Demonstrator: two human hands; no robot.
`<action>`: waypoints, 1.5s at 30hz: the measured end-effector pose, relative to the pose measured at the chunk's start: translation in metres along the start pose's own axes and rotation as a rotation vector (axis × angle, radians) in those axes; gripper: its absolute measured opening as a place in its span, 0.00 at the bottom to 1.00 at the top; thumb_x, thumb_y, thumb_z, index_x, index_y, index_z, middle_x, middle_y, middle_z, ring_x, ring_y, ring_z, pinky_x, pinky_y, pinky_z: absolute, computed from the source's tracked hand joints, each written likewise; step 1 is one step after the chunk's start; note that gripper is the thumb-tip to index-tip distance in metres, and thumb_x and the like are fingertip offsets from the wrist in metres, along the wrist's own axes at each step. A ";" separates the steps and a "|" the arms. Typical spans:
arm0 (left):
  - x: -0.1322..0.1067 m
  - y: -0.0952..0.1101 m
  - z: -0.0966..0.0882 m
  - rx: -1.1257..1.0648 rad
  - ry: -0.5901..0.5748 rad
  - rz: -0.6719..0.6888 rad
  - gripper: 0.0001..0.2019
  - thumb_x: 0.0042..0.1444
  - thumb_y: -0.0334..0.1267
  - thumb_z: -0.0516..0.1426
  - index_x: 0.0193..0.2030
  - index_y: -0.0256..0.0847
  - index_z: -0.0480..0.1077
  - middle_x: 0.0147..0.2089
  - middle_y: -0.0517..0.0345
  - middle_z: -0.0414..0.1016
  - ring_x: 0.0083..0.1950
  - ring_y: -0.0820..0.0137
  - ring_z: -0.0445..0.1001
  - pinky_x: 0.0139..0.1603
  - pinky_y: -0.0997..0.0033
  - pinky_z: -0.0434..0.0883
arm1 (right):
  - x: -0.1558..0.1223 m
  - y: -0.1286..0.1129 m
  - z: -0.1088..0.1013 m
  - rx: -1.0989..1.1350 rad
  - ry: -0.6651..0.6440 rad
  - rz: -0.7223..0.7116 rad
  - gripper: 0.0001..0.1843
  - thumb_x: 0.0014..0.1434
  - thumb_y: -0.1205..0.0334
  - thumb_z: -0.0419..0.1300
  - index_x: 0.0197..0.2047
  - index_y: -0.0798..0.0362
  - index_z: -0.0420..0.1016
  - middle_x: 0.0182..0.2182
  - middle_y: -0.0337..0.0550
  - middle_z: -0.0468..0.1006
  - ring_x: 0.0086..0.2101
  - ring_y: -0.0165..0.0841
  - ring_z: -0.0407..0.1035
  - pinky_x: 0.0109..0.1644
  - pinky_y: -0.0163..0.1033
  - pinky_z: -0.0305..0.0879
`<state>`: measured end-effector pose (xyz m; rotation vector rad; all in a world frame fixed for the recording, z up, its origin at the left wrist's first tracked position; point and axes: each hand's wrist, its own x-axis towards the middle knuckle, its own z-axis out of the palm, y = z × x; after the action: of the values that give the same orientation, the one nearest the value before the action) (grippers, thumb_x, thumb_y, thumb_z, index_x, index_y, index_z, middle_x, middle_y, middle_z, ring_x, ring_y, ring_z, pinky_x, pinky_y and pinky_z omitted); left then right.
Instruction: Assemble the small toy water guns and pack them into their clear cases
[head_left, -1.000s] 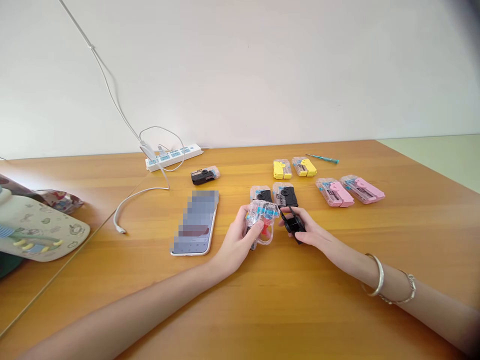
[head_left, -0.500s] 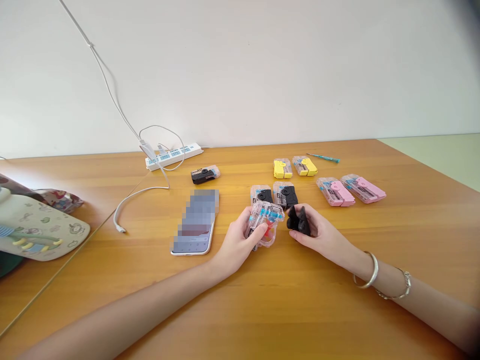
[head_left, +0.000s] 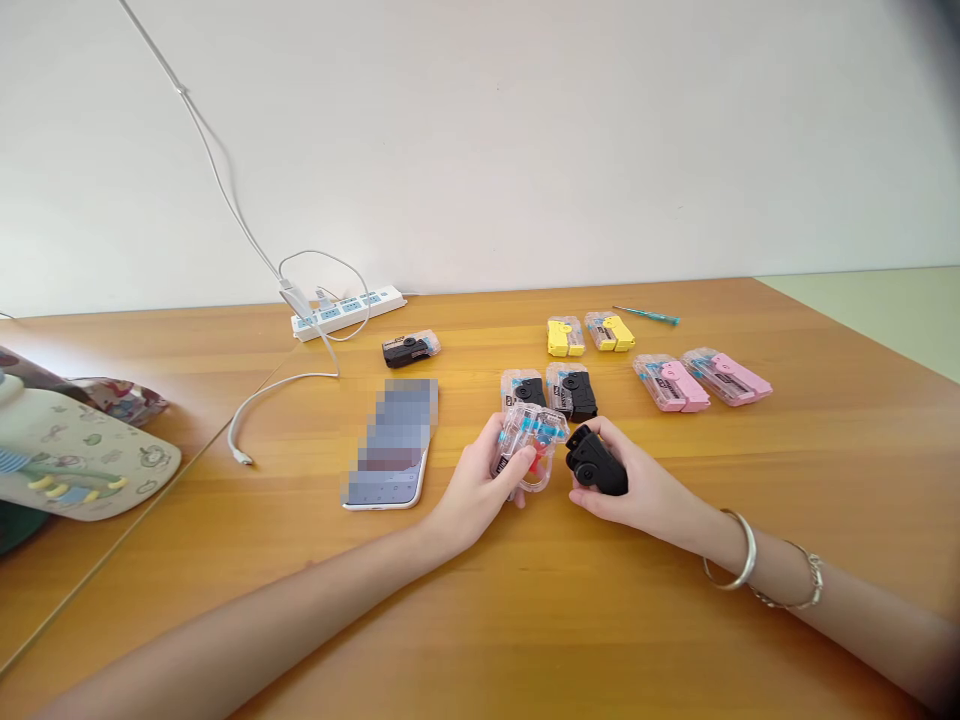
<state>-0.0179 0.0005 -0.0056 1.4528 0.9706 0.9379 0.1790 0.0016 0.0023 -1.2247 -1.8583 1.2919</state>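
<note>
My left hand grips a small clear plastic case with blue and red parts inside, held just above the wooden table. Right beside it, my right hand holds a black plastic cover piece, its fingers curled under it. The two parts sit a few centimetres apart. Just behind them lie two clear-and-black units side by side.
Two yellow units and two pink units lie further back right, with a teal screwdriver. Another black unit, a phone, a white power strip with cables and a patterned pouch lie to the left.
My right hand turned the black piece over and drew it slightly back toward me; a second ago it was a thin strip pinched at the fingertips. The left hand barely moved.
</note>
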 end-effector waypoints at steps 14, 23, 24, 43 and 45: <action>-0.002 0.003 -0.001 0.149 -0.011 0.010 0.14 0.62 0.44 0.48 0.51 0.41 0.60 0.40 0.57 0.71 0.39 0.69 0.68 0.38 0.73 0.65 | -0.004 0.002 -0.001 0.055 -0.067 0.011 0.12 0.63 0.52 0.49 0.44 0.50 0.57 0.30 0.38 0.68 0.24 0.27 0.59 0.28 0.35 0.60; -0.003 0.005 -0.001 0.320 -0.038 -0.022 0.11 0.61 0.46 0.48 0.42 0.42 0.60 0.32 0.59 0.73 0.33 0.67 0.71 0.34 0.71 0.66 | -0.008 0.000 0.003 -0.164 -0.090 -0.062 0.12 0.61 0.53 0.51 0.45 0.50 0.59 0.38 0.43 0.70 0.36 0.37 0.65 0.39 0.42 0.63; -0.003 0.005 0.000 0.356 -0.043 -0.022 0.10 0.61 0.46 0.48 0.41 0.42 0.60 0.31 0.59 0.73 0.32 0.66 0.72 0.34 0.71 0.66 | -0.008 0.000 0.003 -0.158 -0.100 -0.067 0.13 0.61 0.53 0.51 0.47 0.50 0.59 0.40 0.45 0.70 0.38 0.38 0.65 0.41 0.43 0.63; -0.007 0.011 0.004 0.681 -0.111 -0.024 0.09 0.61 0.46 0.46 0.39 0.44 0.55 0.28 0.59 0.74 0.28 0.63 0.73 0.27 0.72 0.60 | -0.013 -0.003 -0.001 0.068 -0.258 0.061 0.27 0.62 0.44 0.50 0.58 0.49 0.54 0.28 0.36 0.61 0.24 0.26 0.56 0.24 0.30 0.60; -0.008 0.011 0.004 0.675 -0.104 -0.016 0.08 0.61 0.46 0.46 0.39 0.44 0.55 0.28 0.59 0.74 0.28 0.63 0.73 0.27 0.72 0.60 | -0.014 -0.004 -0.001 0.047 -0.254 0.043 0.26 0.61 0.44 0.49 0.58 0.49 0.55 0.27 0.36 0.62 0.24 0.27 0.56 0.25 0.31 0.60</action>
<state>-0.0164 -0.0090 0.0051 2.0225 1.2872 0.5259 0.1846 -0.0104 0.0071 -1.1242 -1.9717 1.5675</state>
